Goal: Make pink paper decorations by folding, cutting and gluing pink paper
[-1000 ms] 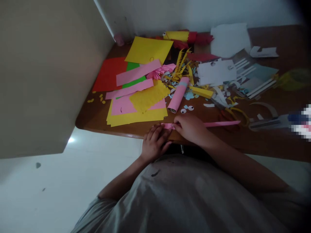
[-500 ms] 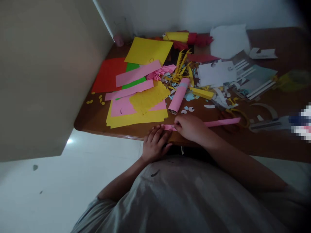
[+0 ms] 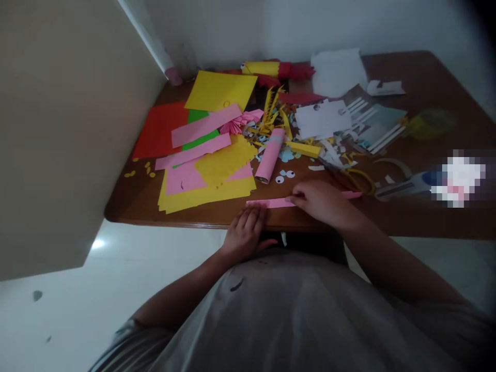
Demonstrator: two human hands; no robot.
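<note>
Two hands on one pink paper strip, lying along the table's front edge, near it and roughly parallel. Left hand: fingers extended, side by side, tips on the strip's left end; thumb spread away, past the edge. Right hand: thumb and index together, looks clamped on the strip partway along; other fingers curled, detail hidden. The far end shows again beyond that hand.

Step reads as flattening or creasing, our judgement; can't confirm a fold line. For a good result, we'd anchor the left end with firm fingertips, run the right pinch straight along the strip with even pressure, and square the long edges before pressing hard. Paper this narrow could skew if we pull sideways.

Edges: our left palm overhangs the front edge, so we'd do better bearing down through the fingertips. Room: brown tabletop runs between strip and paper eyes, with the pink tube behind. Tightest spot is the right end, just beside the yellow-handled scissors; can't tell if they touch. Yellow sheets limit us leftward.
</note>
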